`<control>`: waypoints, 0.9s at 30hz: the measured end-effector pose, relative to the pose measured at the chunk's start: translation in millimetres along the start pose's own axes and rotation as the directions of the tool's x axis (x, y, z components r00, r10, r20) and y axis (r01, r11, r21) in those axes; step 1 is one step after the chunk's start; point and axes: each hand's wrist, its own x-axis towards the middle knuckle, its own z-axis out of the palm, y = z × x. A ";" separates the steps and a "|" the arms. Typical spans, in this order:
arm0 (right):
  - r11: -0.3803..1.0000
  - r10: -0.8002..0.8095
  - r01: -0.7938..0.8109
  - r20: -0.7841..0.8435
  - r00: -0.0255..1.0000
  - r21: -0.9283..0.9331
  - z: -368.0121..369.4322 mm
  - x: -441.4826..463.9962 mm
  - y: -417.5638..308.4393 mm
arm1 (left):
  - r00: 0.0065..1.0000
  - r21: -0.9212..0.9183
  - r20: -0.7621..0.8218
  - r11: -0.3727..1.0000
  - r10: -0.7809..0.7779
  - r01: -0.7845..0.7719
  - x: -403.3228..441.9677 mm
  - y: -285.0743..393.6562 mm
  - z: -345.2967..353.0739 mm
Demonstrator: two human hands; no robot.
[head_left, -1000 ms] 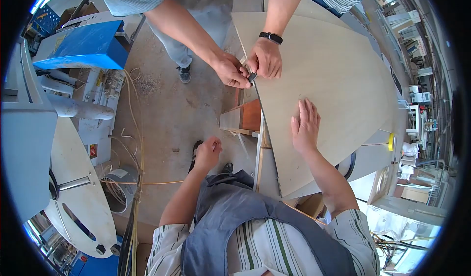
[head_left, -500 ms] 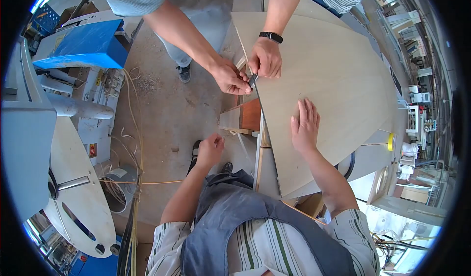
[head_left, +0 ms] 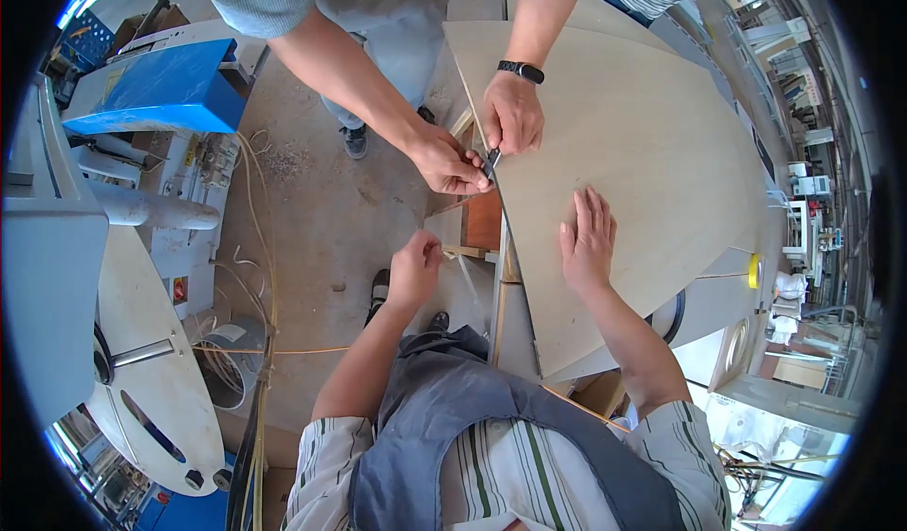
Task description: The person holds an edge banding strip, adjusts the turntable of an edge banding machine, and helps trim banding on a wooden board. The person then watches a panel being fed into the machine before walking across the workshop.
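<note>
At the bottom of the frame, a person wears a grey apron (head_left: 453,394) over a striped shirt (head_left: 326,455). Their left hand (head_left: 417,268), at the centre, is raised above the floor (head_left: 316,248), fingers curled inward; whether it holds anything cannot be told. Their right hand (head_left: 588,241), right of centre, lies palm down, fingers extended, on a pale flat panel (head_left: 652,153). The panel fills the centre right, its left edge straight, its right edge curved. Farther up, at that straight edge, a co-worker's hand (head_left: 452,161) pinches a small dark tool (head_left: 490,161); a hand wearing a black watch (head_left: 521,71) meets it there. At upper left stands a machine with a blue cover (head_left: 161,82).
</note>
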 end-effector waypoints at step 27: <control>1.000 0.021 -0.021 -0.002 1.000 -0.023 -0.2 -3.7 -0.9 | 0.655 0.503 0.270 0.477 0.706 -0.721 105.9 62.0 -1.3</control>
